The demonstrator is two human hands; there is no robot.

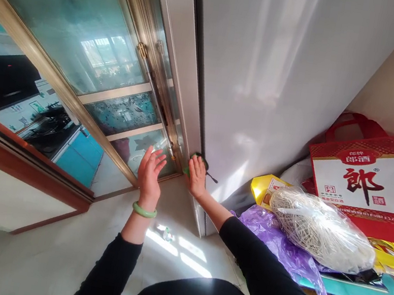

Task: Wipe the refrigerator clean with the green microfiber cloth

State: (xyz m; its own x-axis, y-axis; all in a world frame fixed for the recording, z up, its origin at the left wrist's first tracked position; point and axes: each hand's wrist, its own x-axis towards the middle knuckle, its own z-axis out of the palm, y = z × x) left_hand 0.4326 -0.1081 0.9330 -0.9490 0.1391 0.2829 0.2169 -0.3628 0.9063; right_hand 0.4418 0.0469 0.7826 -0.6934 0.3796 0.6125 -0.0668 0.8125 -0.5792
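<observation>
My right hand (197,176) lies with its fingers together over a dark green cloth (195,156), pressing it to the edge of a tall grey-white appliance (241,104) that looks like a refrigerator. Most of the cloth is hidden under the palm. A short dark tail hangs out to the right of the hand. Just to the left, my left hand (151,172) is raised in the air, its fingers apart and slightly curled, holding nothing. A pale green bangle (144,210) circles that wrist.
Left stands a gold-framed glass sliding door (113,64) with a long handle (156,96). A red and white gift bag (368,174), a clear bag of pale strands (318,231) and a purple plastic bag (279,243) are piled at right. A small bottle (167,234) is on the tiled floor.
</observation>
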